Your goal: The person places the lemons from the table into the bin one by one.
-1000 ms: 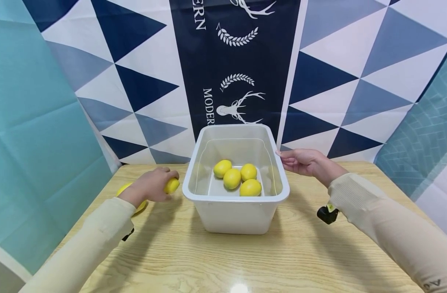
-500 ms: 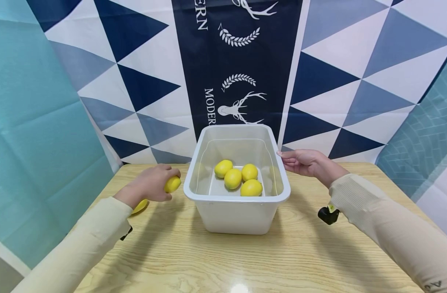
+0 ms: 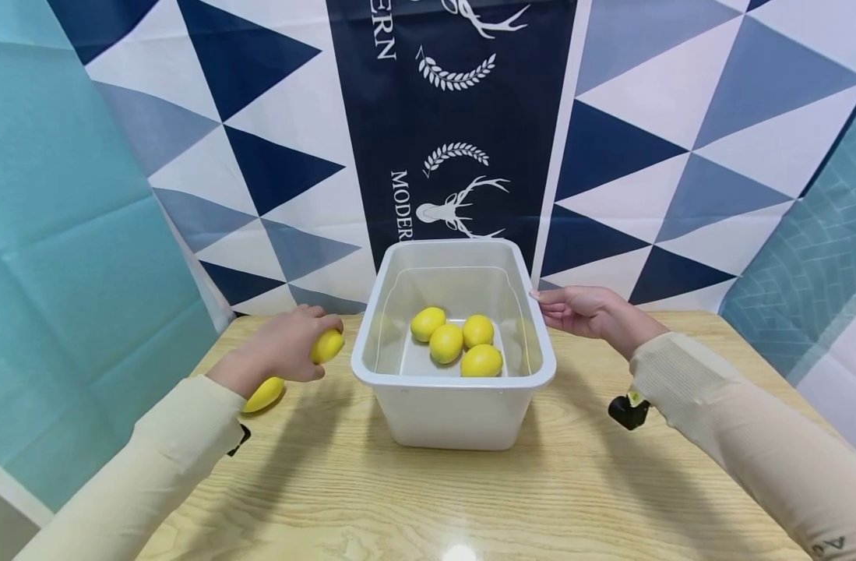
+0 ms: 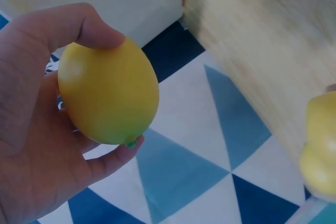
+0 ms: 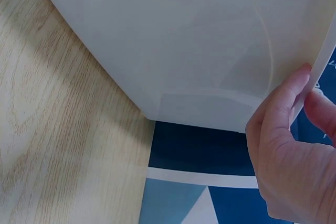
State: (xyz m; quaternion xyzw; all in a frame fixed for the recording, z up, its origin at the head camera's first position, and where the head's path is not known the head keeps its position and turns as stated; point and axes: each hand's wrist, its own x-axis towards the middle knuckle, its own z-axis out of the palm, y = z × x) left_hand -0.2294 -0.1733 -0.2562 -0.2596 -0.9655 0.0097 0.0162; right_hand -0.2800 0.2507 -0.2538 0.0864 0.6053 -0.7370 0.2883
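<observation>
My left hand (image 3: pixel 287 343) holds a yellow lemon (image 4: pixel 107 93) in the air, left of the white plastic tub (image 3: pixel 452 417). In the left wrist view the thumb lies over the lemon and the fingers curl beneath it, near its green-tinged stem end. My right hand (image 3: pixel 582 310) pinches the tub's right rim, with the thumb on the rim and the fingers against the outer wall (image 5: pixel 173 51). Several lemons, among them a front one (image 3: pixel 480 361), lie on the tub's floor.
Another lemon (image 3: pixel 264 395) lies on the wooden table (image 3: pixel 428 499) under my left wrist, partly covered by it. Yellow fruit (image 4: pixel 321 145) also shows at the left wrist view's right edge. A patterned cloth (image 3: pixel 463 117) hangs close behind the tub.
My left hand has risen slightly with its lemon, and more of the lemon on the table shows past the wrist. My right hand and the tub stay in place.
</observation>
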